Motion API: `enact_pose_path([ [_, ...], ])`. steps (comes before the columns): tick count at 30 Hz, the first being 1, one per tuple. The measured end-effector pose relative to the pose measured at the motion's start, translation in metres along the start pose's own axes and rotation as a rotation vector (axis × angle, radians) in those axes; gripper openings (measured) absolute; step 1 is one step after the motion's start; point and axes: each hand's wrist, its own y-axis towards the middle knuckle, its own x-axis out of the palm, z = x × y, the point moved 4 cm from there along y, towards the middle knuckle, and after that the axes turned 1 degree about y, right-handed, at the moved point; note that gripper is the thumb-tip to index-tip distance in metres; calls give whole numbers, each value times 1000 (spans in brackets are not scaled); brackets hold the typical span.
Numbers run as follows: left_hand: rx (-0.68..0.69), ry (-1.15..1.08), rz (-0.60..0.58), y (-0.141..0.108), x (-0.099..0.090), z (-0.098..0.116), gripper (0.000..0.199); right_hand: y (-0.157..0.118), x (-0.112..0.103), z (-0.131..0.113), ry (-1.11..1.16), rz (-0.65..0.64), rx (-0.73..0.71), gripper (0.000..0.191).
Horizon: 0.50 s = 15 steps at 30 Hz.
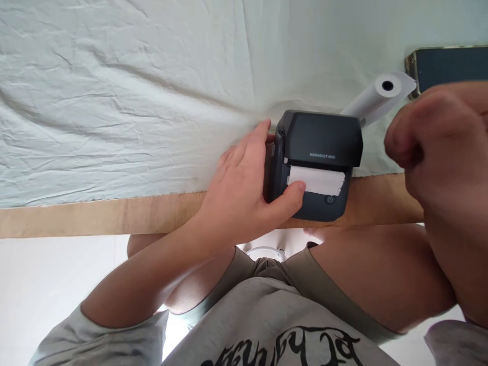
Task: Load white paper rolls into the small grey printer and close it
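A dark label printer (324, 137) marked NIIMBOT stands at the front edge of the cloth-covered table. White paper (318, 180) comes out from under its lid. My left hand (244, 188) grips the printer's left side, with the thumb on the paper's left end. Over the right side of the table my right hand (438, 137) is raised, its fingers curled and closed; what they hold, if anything, is hidden. Behind the printer, to its right, lies a white paper roll (371, 99) with a dark core and a loose outer edge.
A dark phone-like device (452, 66) in a clear case lies at the back right, beside the roll. Pale wrinkled cloth (133, 101) covers the table up to its bare wooden front edge (102, 216). My legs are below that edge.
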Motion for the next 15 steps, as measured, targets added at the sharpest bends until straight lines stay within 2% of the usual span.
enact_pose_path([
  [4, 40, -25, 3, 1, 1, 4, 75, 12, 11, 22, 113, -182, -35, 92],
  [7, 119, -32, 13, 0, 0, 6, 68, 21, 20, 36, 111, -279, -40, 105],
  [10, 149, -11, 19, -1, 1, 6, 61, 27, 25, 36, 126, -315, -30, 105],
  [15, 111, 14, 53, -4, 4, 7, 60, 32, 25, 35, 153, -409, 62, 95],
])
